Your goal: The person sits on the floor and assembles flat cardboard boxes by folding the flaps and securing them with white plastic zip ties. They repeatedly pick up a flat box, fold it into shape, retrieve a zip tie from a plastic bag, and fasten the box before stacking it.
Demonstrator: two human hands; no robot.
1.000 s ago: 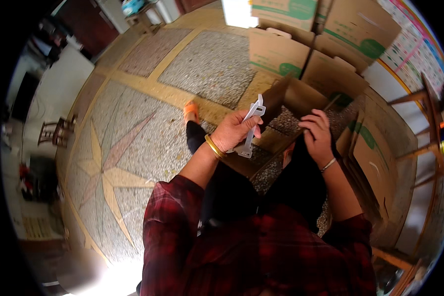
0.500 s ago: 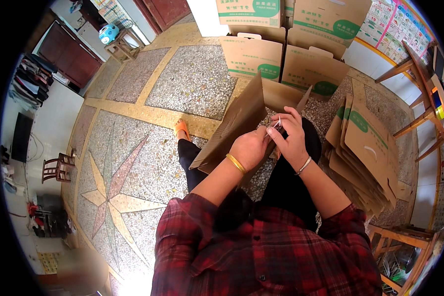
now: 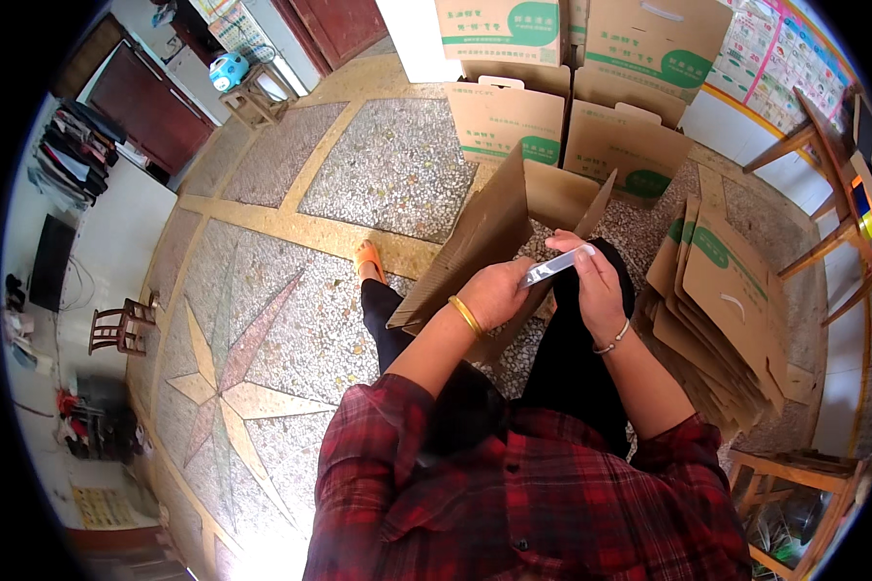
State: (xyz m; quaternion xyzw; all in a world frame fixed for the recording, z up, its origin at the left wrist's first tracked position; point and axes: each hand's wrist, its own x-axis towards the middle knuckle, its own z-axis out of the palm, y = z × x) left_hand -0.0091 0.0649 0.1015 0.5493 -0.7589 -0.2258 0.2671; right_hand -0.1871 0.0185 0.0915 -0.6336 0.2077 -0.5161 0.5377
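Observation:
A narrow, flat white plastic strip [image 3: 557,264] spans the gap between my two hands, above an unfolded cardboard box. My left hand [image 3: 499,293] is closed on its lower left end. At the other end, the thumb and fingers of my right hand [image 3: 601,290] pinch it. The brown cardboard box [image 3: 475,237] stands on the floor between my legs with its walls upright and flaps spread. Part of its near side is hidden behind my hands and forearms.
Printed cartons [image 3: 509,121] are stacked beyond the box. On my right leans a pile of flattened cartons [image 3: 722,281], the top one with a white handle. Wooden stools [image 3: 794,474] stand at the right, and a small chair [image 3: 121,329] is far left.
The strip, bunched between my fingers earlier, is now drawn out straight between my hands. My right hand has moved slightly down and right. The whole view has shifted a little.

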